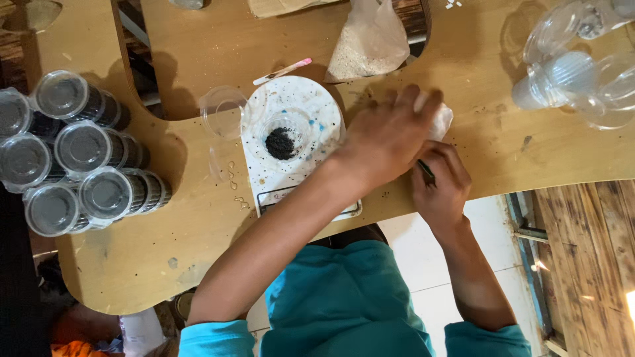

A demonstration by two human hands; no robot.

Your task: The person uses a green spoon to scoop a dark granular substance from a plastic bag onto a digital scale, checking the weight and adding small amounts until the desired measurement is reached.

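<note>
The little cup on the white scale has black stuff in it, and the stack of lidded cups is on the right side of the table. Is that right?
Not quite. The head view shows the stack of lidded cups on the left side of the table, not the right. The little cup on the white scale does hold black stuff.

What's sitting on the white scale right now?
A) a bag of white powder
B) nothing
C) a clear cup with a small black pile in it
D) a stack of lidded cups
C: a clear cup with a small black pile sits on the white scale; the bag and the lidded cups lie off it on the table.
</note>
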